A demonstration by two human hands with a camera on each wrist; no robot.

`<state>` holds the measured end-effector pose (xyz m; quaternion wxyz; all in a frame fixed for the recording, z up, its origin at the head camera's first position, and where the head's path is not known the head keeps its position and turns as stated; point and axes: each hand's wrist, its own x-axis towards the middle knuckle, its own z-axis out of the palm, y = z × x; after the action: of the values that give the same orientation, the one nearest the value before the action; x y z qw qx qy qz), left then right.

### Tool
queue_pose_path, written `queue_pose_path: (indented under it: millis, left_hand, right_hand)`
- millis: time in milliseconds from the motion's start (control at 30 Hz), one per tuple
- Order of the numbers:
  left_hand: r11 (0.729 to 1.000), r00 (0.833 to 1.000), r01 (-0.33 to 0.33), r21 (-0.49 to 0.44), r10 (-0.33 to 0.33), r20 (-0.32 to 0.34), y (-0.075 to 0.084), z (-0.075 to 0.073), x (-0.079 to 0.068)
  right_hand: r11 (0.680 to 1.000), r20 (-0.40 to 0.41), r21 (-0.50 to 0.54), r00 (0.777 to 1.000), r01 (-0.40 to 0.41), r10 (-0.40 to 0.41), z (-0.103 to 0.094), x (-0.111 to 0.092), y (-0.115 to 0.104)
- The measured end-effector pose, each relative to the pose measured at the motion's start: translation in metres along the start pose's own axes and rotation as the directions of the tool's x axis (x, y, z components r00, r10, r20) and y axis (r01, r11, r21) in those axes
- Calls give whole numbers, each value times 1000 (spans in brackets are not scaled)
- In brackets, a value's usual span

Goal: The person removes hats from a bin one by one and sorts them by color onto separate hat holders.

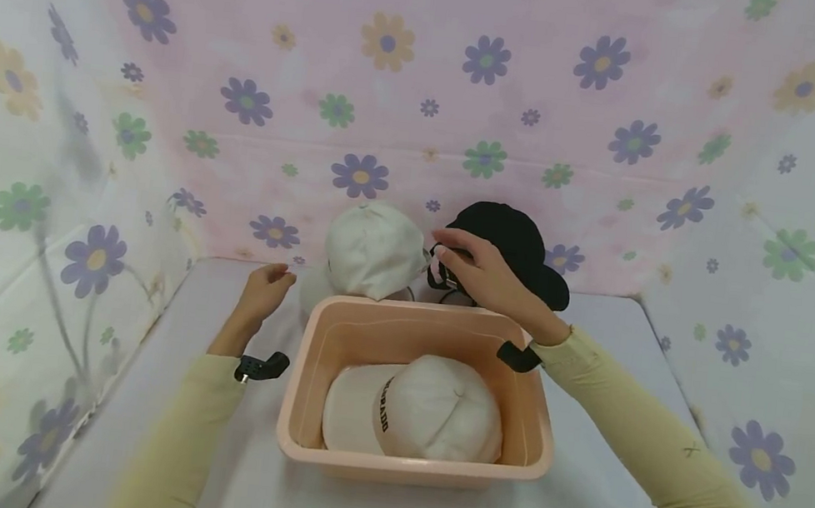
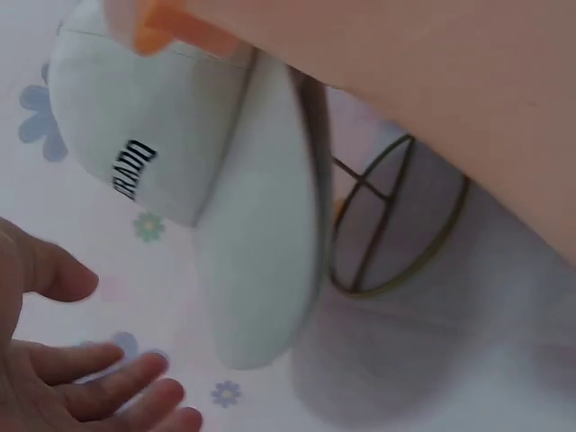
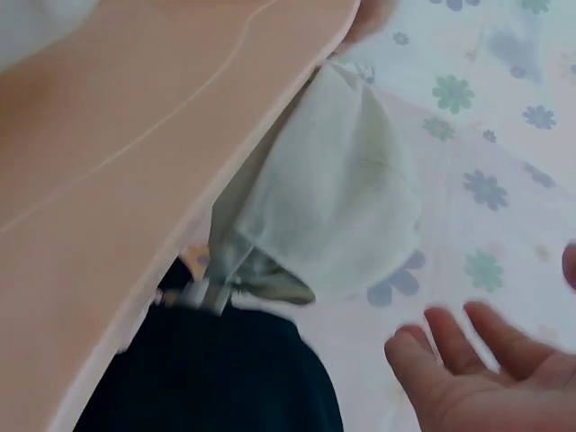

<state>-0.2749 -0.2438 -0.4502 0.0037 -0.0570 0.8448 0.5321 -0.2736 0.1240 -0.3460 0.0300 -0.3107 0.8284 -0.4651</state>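
A white cap with dark lettering on its front stands behind the bin, its brim pointing left. My left hand is left of this cap, apart from it, with relaxed fingers and nothing in them. Beside it on the right is a black cap. My right hand hovers in front of the black cap, fingers loosely bent and holding nothing; in the right wrist view the white cap's back strap shows between the caps. Another pale cap with dark letters lies inside the peach plastic bin.
A wire stand shows under the white cap's brim in the left wrist view. The bin stands between my forearms on a white-covered table. Flower-printed cloth encloses the back and sides.
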Motion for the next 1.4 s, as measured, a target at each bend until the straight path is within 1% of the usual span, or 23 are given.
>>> queue_pose_path:
  millis: [100, 167, 233, 300, 367, 433, 500, 567, 600, 633, 700, 733, 767, 833, 900, 967, 1000, 1033, 1100, 1200, 1267, 1333, 1400]
  left_hand:
    - [990, 991, 116, -76, -111, 70, -11, 8, -2]
    - [976, 982, 168, -142, -153, 109, -18, 12, -3]
    - [951, 974, 213, -225, -190, 122, -24, 16, -3]
    - [915, 969, 245, -321, -223, 105, -29, 20, -3]
    - [869, 963, 265, -417, -256, 78, -33, 23, -2]
    - [810, 956, 275, -518, -285, 63, -36, 25, -1]
    - [742, 949, 281, -609, -309, 62, -38, 27, -1]
    - [663, 942, 293, -688, -325, 88, -39, 27, -2]
    - [625, 938, 304, -719, -330, 109, -40, 28, -2]
    - [593, 934, 314, -742, -332, 131, -40, 29, -2]
    - [542, 928, 340, -768, -325, 181, -41, 31, -2]
    - [525, 926, 350, -776, -319, 202, -42, 32, -2]
    - [513, 925, 355, -781, -313, 215, -42, 34, -1]
    - [515, 929, 348, -783, -304, 213, -43, 37, 0]
    - [536, 937, 322, -780, -297, 183, -44, 40, 1]
    - [569, 946, 291, -769, -292, 142, -44, 40, 1]
    - [593, 949, 277, -756, -290, 120, -44, 41, 2]
    - [610, 951, 268, -746, -289, 106, -44, 40, 2]
    - [625, 954, 257, -737, -285, 91, -43, 39, 3]
    - [628, 959, 241, -740, -269, 84, -42, 36, 6]
    - [623, 963, 233, -746, -254, 88, -39, 34, 8]
    - [622, 966, 225, -750, -245, 87, -37, 32, 10]
    - [618, 966, 225, -753, -242, 90, -35, 30, 12]
  right_hand:
    - [999, -45, 1, 998, -55, 55, 8, 14, 2]
    - [995, -55, 26, 994, -96, 98, 13, 24, 5]
    - [987, -57, 62, 987, -150, 153, 18, 32, 7]
    - [975, -50, 111, 979, -193, 200, 22, 39, 9]
    - [963, -39, 133, 969, -236, 243, 26, 46, 10]
    - [951, -20, 161, 963, -263, 270, 28, 51, 11]
    - [938, 2, 179, 954, -296, 301, 29, 56, 13]
    - [921, 21, 192, 940, -338, 340, 30, 61, 13]
    - [908, 35, 209, 930, -364, 365, 30, 63, 14]
    - [897, 45, 208, 920, -391, 390, 30, 65, 15]
    - [875, 65, 210, 899, -437, 433, 29, 69, 17]
    - [866, 74, 208, 890, -455, 450, 29, 70, 18]
    - [858, 85, 206, 882, -471, 464, 28, 71, 19]
    - [847, 106, 211, 873, -488, 477, 27, 72, 19]
    - [835, 121, 239, 868, -496, 481, 25, 73, 19]
    - [817, 126, 286, 865, -501, 486, 24, 75, 19]
    - [811, 127, 307, 866, -498, 484, 24, 76, 19]
    - [806, 127, 325, 868, -494, 481, 23, 77, 19]
    - [798, 119, 353, 870, -488, 479, 22, 78, 19]
    - [796, 121, 357, 869, -489, 480, 21, 79, 20]
    - [784, 126, 356, 857, -509, 499, 20, 80, 20]
    - [769, 141, 337, 836, -544, 530, 18, 82, 19]
    - [749, 160, 309, 809, -586, 566, 18, 83, 18]
